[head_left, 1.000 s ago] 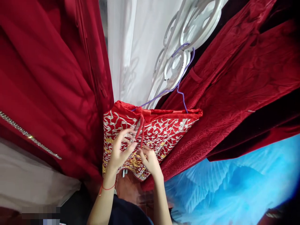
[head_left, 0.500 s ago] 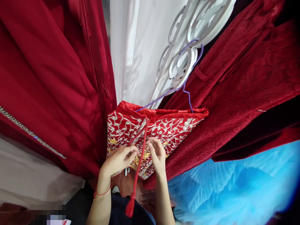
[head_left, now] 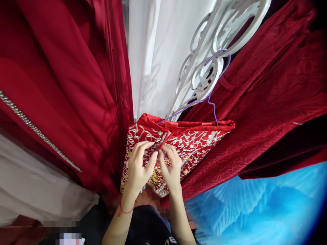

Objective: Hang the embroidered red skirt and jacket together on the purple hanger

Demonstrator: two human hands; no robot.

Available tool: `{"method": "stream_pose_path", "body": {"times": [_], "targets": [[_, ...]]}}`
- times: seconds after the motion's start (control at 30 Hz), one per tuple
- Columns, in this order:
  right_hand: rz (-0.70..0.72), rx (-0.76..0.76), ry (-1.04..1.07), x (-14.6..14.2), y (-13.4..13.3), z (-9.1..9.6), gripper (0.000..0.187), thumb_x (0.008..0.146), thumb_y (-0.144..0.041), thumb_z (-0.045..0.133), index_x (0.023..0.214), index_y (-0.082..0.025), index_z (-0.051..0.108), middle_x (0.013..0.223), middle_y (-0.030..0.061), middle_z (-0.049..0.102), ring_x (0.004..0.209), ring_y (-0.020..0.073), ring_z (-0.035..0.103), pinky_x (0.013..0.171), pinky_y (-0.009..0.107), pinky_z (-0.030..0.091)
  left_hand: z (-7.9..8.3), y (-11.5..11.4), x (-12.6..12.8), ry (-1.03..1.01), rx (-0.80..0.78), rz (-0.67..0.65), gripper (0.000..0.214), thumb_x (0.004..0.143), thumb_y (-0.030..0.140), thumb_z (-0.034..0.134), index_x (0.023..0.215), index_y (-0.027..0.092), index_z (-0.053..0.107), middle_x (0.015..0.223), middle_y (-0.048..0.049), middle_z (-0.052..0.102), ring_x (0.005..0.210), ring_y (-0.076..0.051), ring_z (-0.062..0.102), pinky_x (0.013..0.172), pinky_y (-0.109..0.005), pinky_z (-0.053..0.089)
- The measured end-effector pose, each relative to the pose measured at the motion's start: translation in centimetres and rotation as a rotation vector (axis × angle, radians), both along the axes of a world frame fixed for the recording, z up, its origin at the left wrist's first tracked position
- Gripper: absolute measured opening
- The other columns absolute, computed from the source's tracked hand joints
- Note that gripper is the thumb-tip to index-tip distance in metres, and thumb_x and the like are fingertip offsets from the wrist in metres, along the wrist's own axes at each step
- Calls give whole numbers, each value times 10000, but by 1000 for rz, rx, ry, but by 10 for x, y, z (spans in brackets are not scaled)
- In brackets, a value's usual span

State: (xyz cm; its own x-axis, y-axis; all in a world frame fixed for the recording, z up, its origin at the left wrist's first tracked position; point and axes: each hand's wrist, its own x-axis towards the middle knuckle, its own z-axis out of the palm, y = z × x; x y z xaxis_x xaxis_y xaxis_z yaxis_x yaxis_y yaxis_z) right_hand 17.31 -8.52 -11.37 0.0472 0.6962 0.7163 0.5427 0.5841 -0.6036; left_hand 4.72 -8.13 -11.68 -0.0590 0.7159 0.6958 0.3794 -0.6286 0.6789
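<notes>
A red skirt-like garment with silver and gold embroidery hangs from a purple wire hanger. At its front, just under the waistband, is a red cord. My left hand has its thumb and curved fingers closed in on the cord from the left. From the right, my right hand pinches the same cord between thumb and fingers. The fingertips of both hands almost meet. The lower length of the cord and its tassel are hidden.
The hanger hooks onto a white scrollwork frame. Dark red cloth with a rhinestone band hangs on the left. A patterned red garment and blue pleated fabric lie to the right.
My hands have moved up and closer together at the cord below the waistband. The long tasselled end that hung down between my arms no longer shows. The view has shifted slightly.
</notes>
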Motion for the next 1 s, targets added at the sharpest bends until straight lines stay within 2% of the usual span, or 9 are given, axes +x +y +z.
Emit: {"method": "stream_pose_path", "body": {"times": [0.07, 0.13, 0.23, 0.33, 0.47, 0.63, 0.77, 0.83, 1.0], "targets": [[18, -20, -65, 2, -7, 1, 165, 943, -114, 532, 1030, -204, 641, 977, 55, 641, 904, 168, 620, 808, 316, 521, 7, 4, 6, 117, 64, 32, 209, 944, 256, 609, 1147, 206, 623, 1135, -79, 695, 1077, -213, 631, 946, -365, 482], [6, -35, -113, 4, -11, 1, 155, 936, -120, 535, 1008, -197, 648, 970, 60, 635, 903, 175, 617, 802, 322, 527, 13, 9, 13, 130, 97, 37, 82, 949, 248, 608, 1009, 202, 641, 993, -46, 724, 961, -191, 655, 912, -355, 476], [-86, -52, -102, 7, -9, 3, 142, 935, -160, 561, 1007, -207, 674, 938, 52, 653, 854, 174, 628, 778, 324, 532, 16, 13, 22, -5, 75, 65, 98, 962, 251, 593, 884, 197, 619, 849, -20, 708, 799, -152, 653, 821, -313, 487], [-142, -65, 55, 6, 0, 6, 133, 938, -203, 582, 1023, -226, 681, 914, 38, 698, 808, 169, 654, 789, 333, 543, 13, 14, 24, -109, -8, 43, 109, 975, 270, 566, 912, 200, 619, 872, -34, 708, 816, -155, 663, 804, -293, 507], [-3, -101, 386, -3, 5, 13, 128, 913, -258, 608, 1035, -239, 642, 988, 49, 708, 899, 183, 679, 857, 356, 554, 8, 10, 24, -187, -165, -74, 132, 995, 296, 521, 967, 207, 614, 901, -39, 722, 812, -146, 680, 757, -248, 524], [87, -171, 725, -12, 4, 22, 310, 858, -305, 678, 1121, -261, 521, 958, 15, 716, 890, 151, 691, 872, 326, 558, 5, 7, 30, -251, -277, -197, 182, 1007, 344, 492, 989, 203, 607, 882, -29, 712, 738, -125, 658, 688, -217, 505], [115, -261, 871, -10, 5, 23, 349, 802, -301, 719, 1091, -240, 533, 932, 25, 737, 912, 180, 710, 929, 384, 546, 3, 11, 31, -307, -297, -184, 180, 1008, 342, 490, 976, 204, 601, 866, -21, 685, 760, -123, 638, 720, -214, 494], [140, -273, 926, -8, 5, 23, 299, 801, -301, 709, 1044, -237, 548, 899, 20, 725, 885, 185, 707, 941, 403, 537, 1, 13, 31, -319, -320, -183, 188, 1007, 348, 488, 966, 203, 599, 852, -16, 666, 751, -121, 621, 729, -216, 490], [249, -360, 900, -3, 5, 22, 146, 831, -336, 619, 877, -246, 513, 747, -13, 594, 690, 148, 603, 777, 334, 540, -2, 14, 34, -330, -342, -232, 212, 1007, 354, 481, 913, 197, 588, 883, -31, 678, 810, -133, 626, 770, -220, 494]]}}
